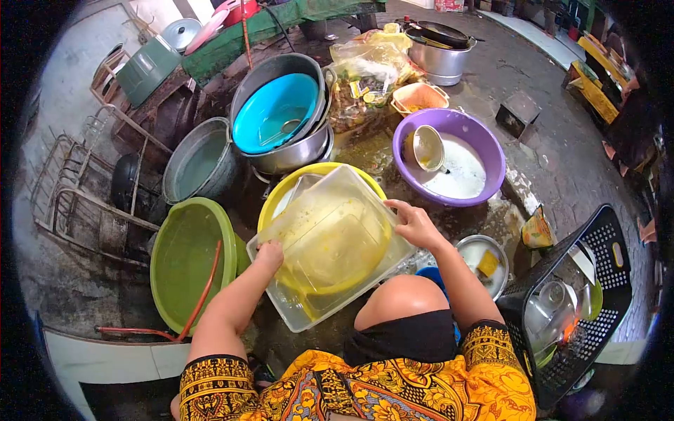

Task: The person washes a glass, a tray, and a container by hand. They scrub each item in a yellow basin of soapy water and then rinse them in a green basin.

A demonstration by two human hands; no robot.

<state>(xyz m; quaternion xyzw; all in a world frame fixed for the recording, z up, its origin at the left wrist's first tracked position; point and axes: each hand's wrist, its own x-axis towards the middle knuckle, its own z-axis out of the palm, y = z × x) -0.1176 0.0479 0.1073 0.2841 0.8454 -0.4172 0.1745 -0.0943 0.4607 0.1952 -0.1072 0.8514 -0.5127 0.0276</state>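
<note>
The clear plastic tub fills the middle, tilted just over the yellow basin and streaked with yellowish residue. To its left sits the green basin, an orange hose draped into it. Up right, the purple basin holds milky water and a scoop. The left hand is curled tight on the tub's left rim. The right hand, fingers half spread, grips the right rim.
</note>
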